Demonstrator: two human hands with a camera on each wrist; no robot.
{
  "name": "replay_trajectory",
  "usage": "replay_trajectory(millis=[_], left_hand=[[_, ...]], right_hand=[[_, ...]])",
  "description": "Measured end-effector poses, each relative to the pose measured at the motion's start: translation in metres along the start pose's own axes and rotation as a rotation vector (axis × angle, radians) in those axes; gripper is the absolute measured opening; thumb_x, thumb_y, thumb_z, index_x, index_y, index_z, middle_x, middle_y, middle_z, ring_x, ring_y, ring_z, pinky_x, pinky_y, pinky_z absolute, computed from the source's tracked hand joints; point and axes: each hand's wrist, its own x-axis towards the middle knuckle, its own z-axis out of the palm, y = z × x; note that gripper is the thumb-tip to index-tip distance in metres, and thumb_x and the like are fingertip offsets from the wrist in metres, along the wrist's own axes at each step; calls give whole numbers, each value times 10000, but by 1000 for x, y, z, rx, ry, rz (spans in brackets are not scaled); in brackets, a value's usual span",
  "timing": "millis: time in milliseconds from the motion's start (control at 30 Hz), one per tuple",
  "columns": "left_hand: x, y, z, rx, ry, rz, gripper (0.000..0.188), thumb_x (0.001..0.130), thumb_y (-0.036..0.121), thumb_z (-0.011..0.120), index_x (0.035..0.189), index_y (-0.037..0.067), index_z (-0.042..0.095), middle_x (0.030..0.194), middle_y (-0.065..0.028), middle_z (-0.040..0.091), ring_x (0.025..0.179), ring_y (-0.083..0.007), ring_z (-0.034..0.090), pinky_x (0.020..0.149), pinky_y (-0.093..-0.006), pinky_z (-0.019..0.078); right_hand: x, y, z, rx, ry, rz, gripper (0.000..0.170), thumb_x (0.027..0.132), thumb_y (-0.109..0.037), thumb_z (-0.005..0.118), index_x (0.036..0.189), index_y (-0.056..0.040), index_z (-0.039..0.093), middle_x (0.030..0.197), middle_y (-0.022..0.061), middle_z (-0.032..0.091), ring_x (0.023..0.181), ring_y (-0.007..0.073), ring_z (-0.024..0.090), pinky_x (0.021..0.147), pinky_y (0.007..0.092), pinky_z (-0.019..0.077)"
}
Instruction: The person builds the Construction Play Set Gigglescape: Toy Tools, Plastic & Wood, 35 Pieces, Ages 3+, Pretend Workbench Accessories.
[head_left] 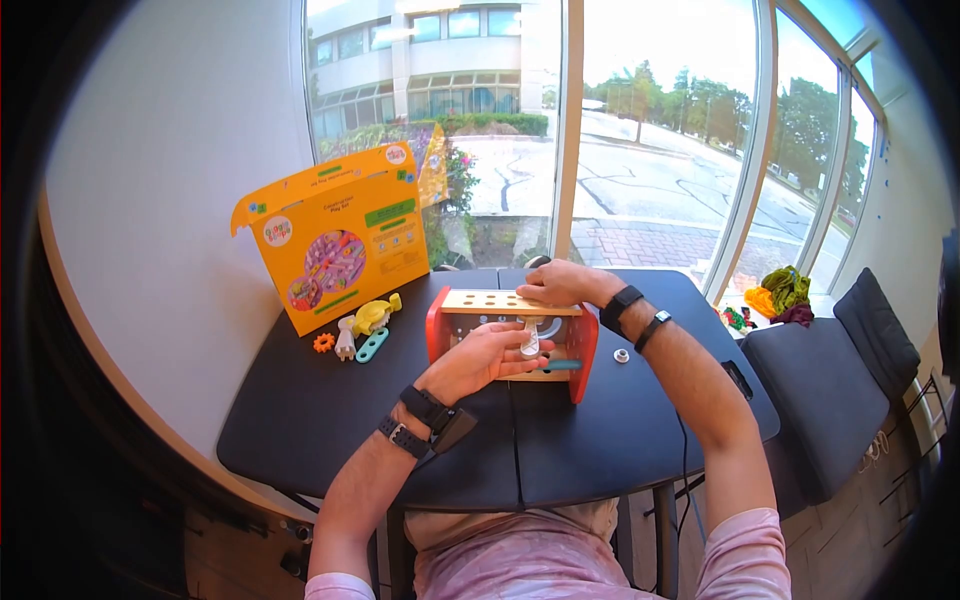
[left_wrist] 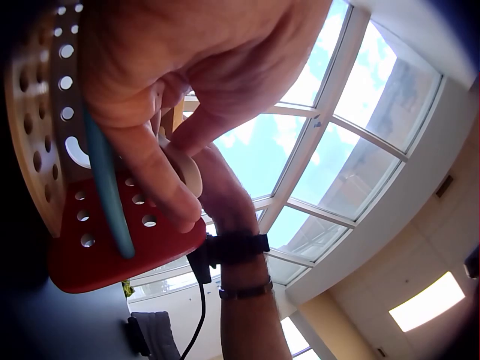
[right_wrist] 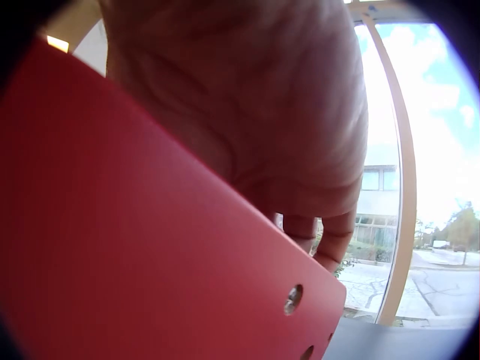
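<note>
A wooden toy bench with a perforated top (head_left: 485, 298) and red end panels (head_left: 436, 325) stands upright on the table. My left hand (head_left: 468, 364) (left_wrist: 195, 67) pinches a whitish piece (head_left: 530, 342) (left_wrist: 184, 169) between thumb and fingers at the bench's open near side. Over the bench's top right part lies my right hand (head_left: 562, 283) (right_wrist: 255, 112), its fingers bent down over the far side, fingertips partly hidden. A teal bar (head_left: 562, 365) (left_wrist: 109, 191) runs by the red end panel (left_wrist: 120, 259), close to my left fingers.
At the back left of the black table (head_left: 420, 455) stands a yellow box (head_left: 345, 235). Before it lie an orange gear (head_left: 323, 343), a whitish figure-like piece (head_left: 346, 338), a yellow piece (head_left: 373, 316) and a teal strip (head_left: 372, 345). A small white round piece (head_left: 621, 356) lies right of the bench.
</note>
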Motion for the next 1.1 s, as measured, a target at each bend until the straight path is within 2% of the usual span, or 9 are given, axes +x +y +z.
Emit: replay_trajectory(millis=[133,233,267,367,567,700,800,900,1100], left_hand=[[-7,2,5,42,-10,-20,398,1159,167,591,1508,-14,527,1384,-224,728,1159,-294,785,1045,-393,658],[-22,1,11,94,-30,-78,440,1153,185,604,1555,22,532,1392,-196,739,1145,-309,792,1020,-419,661],[-28,-1,15,109,-38,-109,438,1152,188,609,1553,28,538,1388,-190,742,1142,-312,794,1015,-422,663],[-40,-8,8,156,-112,-139,434,1144,212,642,1539,55,557,1376,-168,743,1140,-313,795,1007,-441,666],[-59,1,31,296,-105,-41,453,1119,248,698,1520,75,577,1337,-111,738,1199,-239,754,1042,-428,651],[-54,3,39,301,-157,28,409,1099,223,738,1459,55,642,1327,-80,747,1203,-206,744,1055,-421,639],[-52,5,51,338,-211,53,355,1103,199,732,1415,38,679,1322,-69,754,1203,-193,747,1071,-398,633],[-54,5,57,370,-278,76,353,1102,199,735,1406,23,696,1318,-82,758,1200,-182,746,1076,-381,625],[-65,16,76,418,-51,97,340,1110,214,726,1378,5,713,1300,-94,765,1202,-185,748,1046,-363,633]], right_hand=[[-26,-17,-18,106,62,48,706,1096,-642,558,1079,36,752,985,304,772,956,486,746,852,542,578],[-44,-25,-24,195,170,31,604,1141,-578,548,1085,7,689,948,232,766,870,414,723,781,502,551],[-56,-32,-28,237,231,-30,512,1149,-488,597,1079,13,680,918,184,770,810,320,715,747,434,553],[-102,-59,-33,462,329,-49,393,1142,-353,651,1068,32,679,887,139,759,773,208,682,733,358,543],[-166,-87,-16,571,659,-130,201,1081,-167,741,1026,14,675,819,71,722,743,136,686,708,309,549],[-189,-99,-17,571,608,-136,160,1053,-152,768,1071,-3,712,865,75,744,797,153,709,727,323,562],[-198,-96,-13,560,386,-202,180,1026,-148,793,1141,-20,740,940,90,762,858,198,730,772,340,567],[-195,-96,-5,552,491,-438,238,1003,-146,813,1200,-32,745,1006,108,765,906,244,740,809,360,569],[-214,-100,-19,798,529,-234,214,1025,-92,782,1194,25,720,1059,94,779,958,192,744,893,343,598]])
